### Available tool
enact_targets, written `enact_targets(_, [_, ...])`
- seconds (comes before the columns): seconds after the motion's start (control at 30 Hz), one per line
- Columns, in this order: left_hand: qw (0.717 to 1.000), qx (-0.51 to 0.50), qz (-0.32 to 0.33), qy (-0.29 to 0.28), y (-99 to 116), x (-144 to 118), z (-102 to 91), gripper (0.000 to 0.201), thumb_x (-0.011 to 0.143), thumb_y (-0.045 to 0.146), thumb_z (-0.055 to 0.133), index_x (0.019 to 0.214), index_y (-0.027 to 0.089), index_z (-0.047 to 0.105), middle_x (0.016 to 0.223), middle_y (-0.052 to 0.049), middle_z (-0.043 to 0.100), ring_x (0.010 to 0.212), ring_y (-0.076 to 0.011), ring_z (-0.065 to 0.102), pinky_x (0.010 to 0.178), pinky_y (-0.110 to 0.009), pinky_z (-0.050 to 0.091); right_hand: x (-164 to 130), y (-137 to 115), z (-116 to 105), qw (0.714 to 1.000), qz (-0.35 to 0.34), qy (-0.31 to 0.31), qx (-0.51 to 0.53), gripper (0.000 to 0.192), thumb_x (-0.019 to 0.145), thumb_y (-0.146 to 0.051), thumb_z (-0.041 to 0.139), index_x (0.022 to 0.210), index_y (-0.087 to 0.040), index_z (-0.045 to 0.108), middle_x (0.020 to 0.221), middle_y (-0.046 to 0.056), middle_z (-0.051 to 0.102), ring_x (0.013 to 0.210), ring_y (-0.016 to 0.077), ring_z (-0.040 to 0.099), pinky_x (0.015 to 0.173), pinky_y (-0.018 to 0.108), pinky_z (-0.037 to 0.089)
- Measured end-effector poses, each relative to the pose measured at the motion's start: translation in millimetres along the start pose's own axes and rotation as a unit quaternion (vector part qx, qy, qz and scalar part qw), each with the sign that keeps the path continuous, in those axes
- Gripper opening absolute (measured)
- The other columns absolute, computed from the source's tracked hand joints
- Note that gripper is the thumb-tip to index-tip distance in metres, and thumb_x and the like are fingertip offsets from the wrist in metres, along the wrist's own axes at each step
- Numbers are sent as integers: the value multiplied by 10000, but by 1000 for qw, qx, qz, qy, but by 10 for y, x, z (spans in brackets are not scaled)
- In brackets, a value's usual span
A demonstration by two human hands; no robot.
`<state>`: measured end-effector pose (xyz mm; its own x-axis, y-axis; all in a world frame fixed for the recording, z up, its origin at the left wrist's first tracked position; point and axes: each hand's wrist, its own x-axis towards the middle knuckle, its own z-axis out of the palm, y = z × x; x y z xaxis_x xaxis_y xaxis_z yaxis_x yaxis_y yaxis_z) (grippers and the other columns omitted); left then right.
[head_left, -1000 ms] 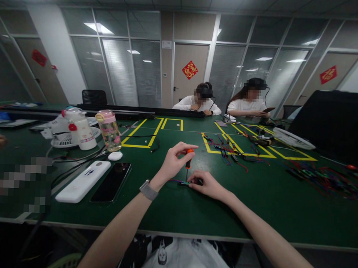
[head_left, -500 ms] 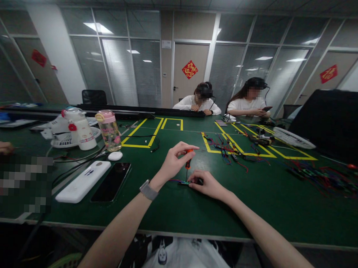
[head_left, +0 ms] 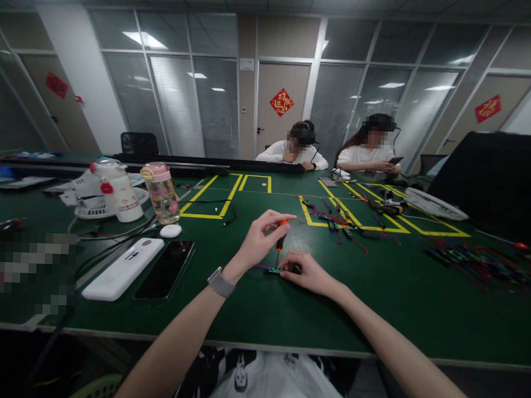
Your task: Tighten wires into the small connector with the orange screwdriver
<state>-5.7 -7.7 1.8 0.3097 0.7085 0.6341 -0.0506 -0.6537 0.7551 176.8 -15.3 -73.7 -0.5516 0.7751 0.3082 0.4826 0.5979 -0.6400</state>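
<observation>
My left hand (head_left: 266, 237) is closed around the top of an orange and black screwdriver (head_left: 280, 242), held upright with its shaft pointing down. The screwdriver's tip meets a small green circuit board (head_left: 272, 271) lying on the table. Red and blue wires run out from the board's left end. My right hand (head_left: 304, 271) rests on the table with its thumb and fingers pinched at the board's right end. Part of the board and a dark piece under the right hand's fingers are hidden.
On the left lie a black phone (head_left: 165, 270), a white power bank (head_left: 124, 269) and a white earbud case (head_left: 170, 230); bottles (head_left: 160, 194) stand behind. Wired boards (head_left: 335, 218) are to the right, with a larger wire heap (head_left: 487, 261) beyond. Two people sit opposite.
The screwdriver's handle has shifted very slightly; my hands stay in place. Another person's hand at the left edge has gone out of view.
</observation>
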Motion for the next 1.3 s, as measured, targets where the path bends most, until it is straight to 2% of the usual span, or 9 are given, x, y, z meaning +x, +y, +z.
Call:
enact_targets(0.17, [998,-45,-22,-34,12,0,-1,325,944,248,488,1235,201,625,1167,-85,657,1056,-184,612,930,-311,472,2,0,-2,1000,3,1,5,110,803,-197,659,887,-151,714,798,40,633,696,150,583,657,264,472])
enact_targets(0.3, [1000,-25,-16,-10,14,-6,1,272,889,242,584,1138,182,677,1047,-82,671,955,-182,637,838,-292,503,1,9,1,1000,2,1,3,109,804,-201,658,888,-158,714,799,34,630,699,149,583,660,264,471])
enact_targets(0.47, [999,25,13,15,-3,-6,2,189,836,260,666,1005,197,723,941,-44,604,858,-146,590,746,-237,480,1,8,2,1000,3,2,-1,102,800,-199,661,878,-158,714,794,33,626,692,149,580,648,263,465])
enact_targets(0.63, [1000,1,4,-17,2,-1,-7,301,952,266,471,1180,225,662,1093,-72,612,961,-169,607,843,-284,486,10,-9,-3,1000,3,3,-4,102,804,-200,658,879,-157,713,802,38,633,691,150,581,656,268,469])
enact_targets(0.7, [999,-23,-5,-31,9,0,-5,322,951,250,469,1229,221,628,1133,-80,626,993,-179,616,874,-303,486,10,-11,-3,1000,5,2,0,103,805,-200,657,880,-156,713,804,39,634,691,150,583,656,267,472])
enact_targets(0.9, [998,52,28,32,0,-9,6,191,833,256,670,1009,202,721,937,-44,586,855,-145,585,737,-238,485,8,3,-3,1000,6,1,2,106,803,-198,663,889,-161,714,806,36,632,695,147,583,660,264,474])
enact_targets(0.97, [997,62,33,35,-3,-12,2,192,854,275,646,1018,208,721,967,-49,581,864,-144,583,740,-236,483,8,5,-5,1000,5,1,0,106,806,-201,662,891,-162,713,805,34,631,698,146,584,662,263,473])
enact_targets(1.13, [1000,17,9,-7,13,-17,0,310,961,259,455,1207,211,638,1127,-78,636,978,-169,621,890,-303,478,3,-3,-10,1000,4,-2,2,104,815,-209,657,892,-162,709,807,33,631,700,146,584,669,267,476])
enact_targets(1.3, [996,76,32,33,15,-19,10,201,871,275,622,1038,203,707,915,-41,612,847,-151,589,771,-258,484,-1,-1,-9,1000,5,0,2,100,817,-218,657,888,-168,706,807,30,629,697,144,578,664,268,477])
